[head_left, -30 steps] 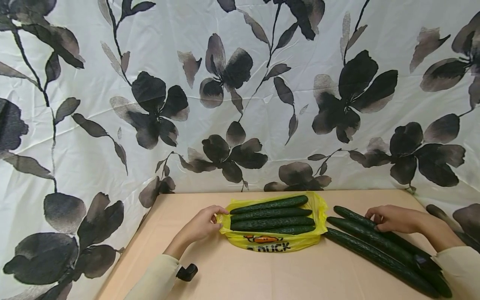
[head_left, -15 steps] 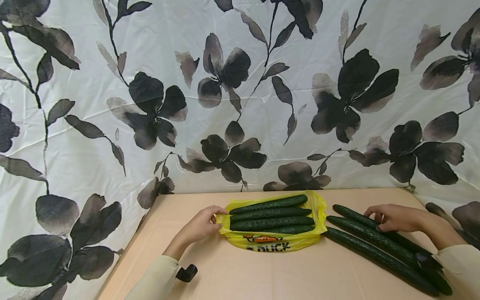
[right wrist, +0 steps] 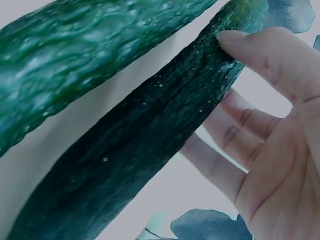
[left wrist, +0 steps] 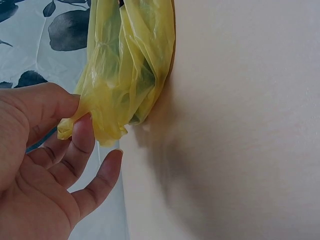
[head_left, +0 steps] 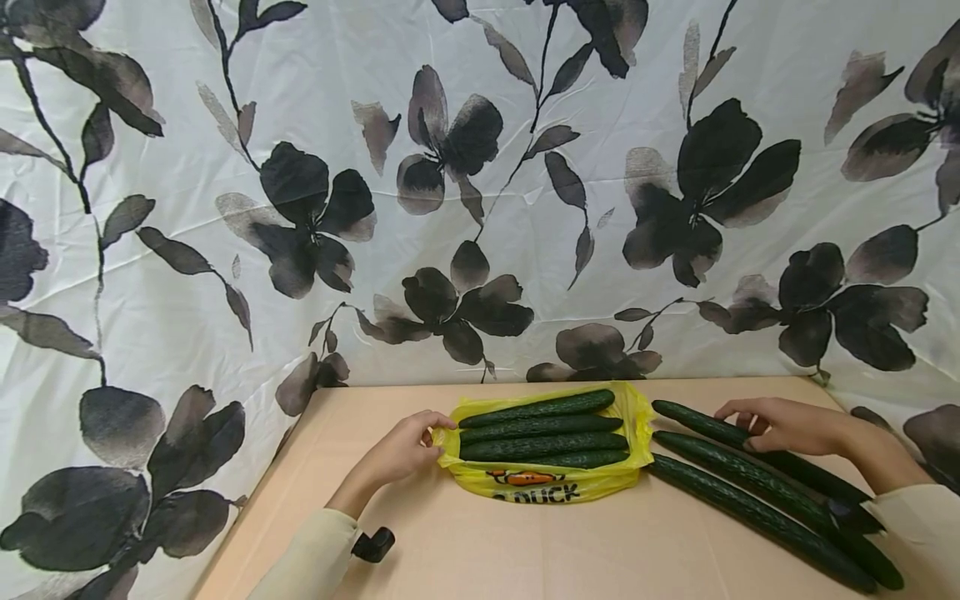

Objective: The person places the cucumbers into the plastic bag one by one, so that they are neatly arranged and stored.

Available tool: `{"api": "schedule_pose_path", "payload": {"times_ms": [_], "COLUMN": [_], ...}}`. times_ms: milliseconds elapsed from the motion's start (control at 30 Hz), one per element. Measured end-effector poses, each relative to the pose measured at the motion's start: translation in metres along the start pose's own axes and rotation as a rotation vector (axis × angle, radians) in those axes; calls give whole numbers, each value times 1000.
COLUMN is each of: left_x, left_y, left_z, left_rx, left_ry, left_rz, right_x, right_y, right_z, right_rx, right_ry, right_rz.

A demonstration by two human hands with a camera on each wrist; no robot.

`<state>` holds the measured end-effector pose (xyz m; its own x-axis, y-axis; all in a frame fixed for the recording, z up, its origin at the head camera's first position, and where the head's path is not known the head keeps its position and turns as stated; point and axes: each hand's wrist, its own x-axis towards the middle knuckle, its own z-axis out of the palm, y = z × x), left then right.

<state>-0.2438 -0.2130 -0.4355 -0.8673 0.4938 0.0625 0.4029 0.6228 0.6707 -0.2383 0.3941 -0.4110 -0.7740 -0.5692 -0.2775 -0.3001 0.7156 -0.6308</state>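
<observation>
My left hand (head_left: pixel 408 450) pinches the left end of a yellow plastic bag (head_left: pixel 517 492) between thumb and finger. Several dark green cucumbers (head_left: pixel 542 425) lie side by side in the bag's wide mouth. In the left wrist view the gathered yellow film (left wrist: pixel 107 105) runs between thumb and index finger, the other fingers loosely bent. On the right, my right hand (head_left: pixel 795 429) grips the rearmost of three long cucumbers (head_left: pixel 701 422). The right wrist view shows the thumb (right wrist: pixel 235 40) on top of this cucumber (right wrist: pixel 135 130) and the fingers curled beneath it.
Two more cucumbers, a middle one (head_left: pixel 738 467) and a front one (head_left: pixel 750 521), lie slantwise on the beige table (head_left: pixel 540 546), their far ends close to the bag. Behind the table hangs a white cloth (head_left: pixel 480 250) with dark flowers. A small black object (head_left: pixel 373 546) sits at my left wrist.
My right hand has shifted slightly left and back with the rearmost cucumber, opening a gap to the middle one. The left hand and the bag stay in place.
</observation>
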Motion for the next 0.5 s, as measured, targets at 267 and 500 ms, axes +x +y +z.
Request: {"api": "schedule_pose_path", "payload": {"times_ms": [267,500], "left_x": [0,0], "left_y": [1,2], "left_z": [0,0], "left_rx": [-5,-11], "left_ry": [2,3], "left_rz": [-8,-13], "right_x": [6,11], "right_y": [-12,-28], "right_z": [-4,-11], "right_rx": [-61,-123], "right_ry": [39,82], "right_rz": [-62,-74]}}
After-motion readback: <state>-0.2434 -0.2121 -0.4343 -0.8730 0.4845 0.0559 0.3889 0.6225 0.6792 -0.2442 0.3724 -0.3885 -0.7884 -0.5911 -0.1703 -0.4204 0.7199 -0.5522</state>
